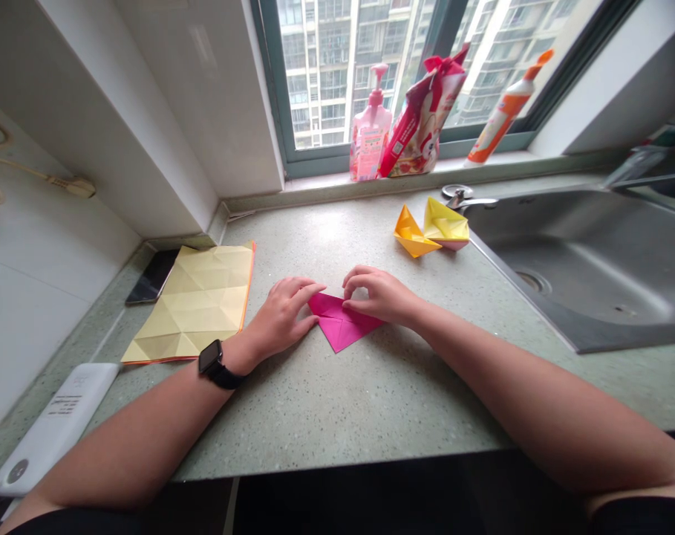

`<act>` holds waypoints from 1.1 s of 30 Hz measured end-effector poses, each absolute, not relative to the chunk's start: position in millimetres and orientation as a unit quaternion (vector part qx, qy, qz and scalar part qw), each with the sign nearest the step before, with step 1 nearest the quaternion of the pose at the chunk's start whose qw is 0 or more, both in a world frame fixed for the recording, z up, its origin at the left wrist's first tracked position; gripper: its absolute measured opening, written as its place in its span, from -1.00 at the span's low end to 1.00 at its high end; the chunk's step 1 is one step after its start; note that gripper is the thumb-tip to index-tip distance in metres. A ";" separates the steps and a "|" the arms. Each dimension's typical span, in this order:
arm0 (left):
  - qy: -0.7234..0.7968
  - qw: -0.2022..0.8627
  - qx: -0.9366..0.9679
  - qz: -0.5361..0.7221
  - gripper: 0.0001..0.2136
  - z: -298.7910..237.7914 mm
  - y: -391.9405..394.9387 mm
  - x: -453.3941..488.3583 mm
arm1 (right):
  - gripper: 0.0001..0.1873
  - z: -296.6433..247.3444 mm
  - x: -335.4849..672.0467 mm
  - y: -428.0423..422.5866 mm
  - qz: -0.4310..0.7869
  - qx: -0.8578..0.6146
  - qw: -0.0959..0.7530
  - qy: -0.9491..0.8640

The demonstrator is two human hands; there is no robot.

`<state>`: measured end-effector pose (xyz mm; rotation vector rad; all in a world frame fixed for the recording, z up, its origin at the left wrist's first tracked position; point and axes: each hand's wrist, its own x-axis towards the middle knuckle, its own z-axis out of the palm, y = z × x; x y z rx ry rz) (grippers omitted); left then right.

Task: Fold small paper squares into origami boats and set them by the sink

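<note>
Speckled green counter runs under a window, with a steel sink set into its right side. Near the middle of the counter, roughly halfway between the front edge and the back wall, lies a folded pink paper, so far only a flat, layered triangle with no raised shape. The left hand and the right hand sit on either side of its top, fingers curled down and holding the paper against the stone, neither clenched nor released. Just beyond, toward the sink, stand two finished paper boats, one orange and one yellow, touching each other. Left of the hands, a yellow paper sheet lies open and shows a grid of creases, with a phone partly under its back corner. Along the window ledge stand a pink soap bottle, a red snack bag and an orange-and-white bottle.
</note>
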<state>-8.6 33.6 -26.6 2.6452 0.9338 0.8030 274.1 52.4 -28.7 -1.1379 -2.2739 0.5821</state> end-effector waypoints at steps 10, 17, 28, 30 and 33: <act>0.359 0.091 0.837 0.402 -0.69 -16.8 29.0 -8.3 | -0.75 -16.3 263.2 41.3 0.269 -0.421 0.555 -0.665; 0.338 0.297 0.811 0.374 -0.61 -25.9 28.5 0.2 | -0.82 -10.4 251.2 26.0 0.189 -0.389 0.532 -0.728; 0.397 0.347 0.756 0.388 -0.36 -32.2 32.6 -4.8 | -0.67 -24.6 254.9 29.2 0.136 -0.349 0.419 -0.827; 0.391 0.343 0.754 0.401 -0.29 -33.2 33.1 -5.0 | -0.68 -26.2 253.5 26.9 0.122 -0.315 0.396 -0.854; 0.379 0.337 0.743 0.436 -0.29 -34.0 34.0 -4.5 | -0.68 -27.4 251.6 24.1 0.112 -0.282 0.370 -0.878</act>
